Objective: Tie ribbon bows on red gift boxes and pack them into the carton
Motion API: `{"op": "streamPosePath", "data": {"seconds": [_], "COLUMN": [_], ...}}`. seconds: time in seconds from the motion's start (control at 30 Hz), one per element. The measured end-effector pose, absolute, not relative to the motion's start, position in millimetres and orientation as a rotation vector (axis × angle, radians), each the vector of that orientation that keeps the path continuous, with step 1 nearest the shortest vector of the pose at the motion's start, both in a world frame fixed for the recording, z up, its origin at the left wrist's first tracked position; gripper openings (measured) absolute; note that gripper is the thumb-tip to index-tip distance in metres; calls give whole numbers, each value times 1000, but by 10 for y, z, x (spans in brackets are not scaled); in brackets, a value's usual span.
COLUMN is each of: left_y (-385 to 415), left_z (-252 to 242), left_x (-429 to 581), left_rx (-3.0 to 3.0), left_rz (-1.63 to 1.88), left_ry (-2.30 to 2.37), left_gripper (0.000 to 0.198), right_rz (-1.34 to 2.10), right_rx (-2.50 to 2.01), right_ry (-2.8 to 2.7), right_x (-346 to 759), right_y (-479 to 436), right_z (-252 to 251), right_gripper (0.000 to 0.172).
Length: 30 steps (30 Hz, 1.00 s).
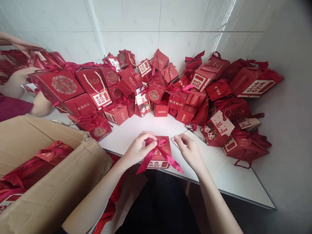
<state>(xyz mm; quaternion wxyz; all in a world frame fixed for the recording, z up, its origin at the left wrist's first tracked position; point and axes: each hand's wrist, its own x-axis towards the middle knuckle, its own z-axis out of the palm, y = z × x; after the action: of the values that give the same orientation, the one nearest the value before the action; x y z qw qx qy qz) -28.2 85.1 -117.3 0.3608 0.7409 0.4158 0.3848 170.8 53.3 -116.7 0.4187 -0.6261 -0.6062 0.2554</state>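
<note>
A small red gift box (157,153) with gold characters and a white label stands at the table's front edge. A dark pink ribbon (162,150) is tied in a bow on it, two tails hanging down the front. My left hand (139,148) is curled at the bow's left side, thumb and fingers closed on the ribbon. To the right of the box, apart from it, my right hand (190,150) hovers with loosely bent fingers and nothing visible between them. A notepad (191,136) with writing lies partly behind this hand, a pen (197,135) beside it.
Many red gift boxes (153,92) are piled along the tiled wall and around the right side. A cardboard carton (73,162) with more boxes stands at my left. Another person's arms (23,79) reach in at far left. The white table (234,172) ends close before me.
</note>
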Motion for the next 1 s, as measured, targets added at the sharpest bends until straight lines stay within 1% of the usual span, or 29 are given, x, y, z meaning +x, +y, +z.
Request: {"op": "streamPosePath", "data": {"seconds": [0.07,0.13,0.2,0.27,0.33,0.43,0.63,0.8,1.0], "left_y": [838,821,796,758,714,668,669,644,618], "left_z": [-1161,-1138,-1105,-1073,-1056,-1072,-1167,-1228,-1222], "left_x": [-288,-293,-298,-299,-298,-293,-266,-230,-205], "left_rx": [1798,1794,1853,1879,1873,1876,1784,1726,1748], "left_rz": [1066,1091,996,856,782,799,896,954,956], "left_ry": [1203,1432,1626,1707,1723,1701,1679,1687,1687], "left_gripper": [23,23,29,36,37,33,30,31,25], "right_rz": [629,597,562,553,590,655,640,712,857], "right_rx": [-1600,-1676,-1744,-1768,-1735,-1665,-1681,-1591,-1466], "right_ry": [-1623,-1688,-1720,-1729,-1730,-1731,-1634,-1609,-1373], "right_x": [1623,1536,1468,1426,1409,1408,1396,1386,1412], "right_y": [683,751,761,749,740,747,783,741,652], "right_z": [-1127,-1086,-1048,-1025,-1029,-1075,-1144,-1166,-1249], "right_gripper": [44,45,44,42,38,34,37,31,34]}}
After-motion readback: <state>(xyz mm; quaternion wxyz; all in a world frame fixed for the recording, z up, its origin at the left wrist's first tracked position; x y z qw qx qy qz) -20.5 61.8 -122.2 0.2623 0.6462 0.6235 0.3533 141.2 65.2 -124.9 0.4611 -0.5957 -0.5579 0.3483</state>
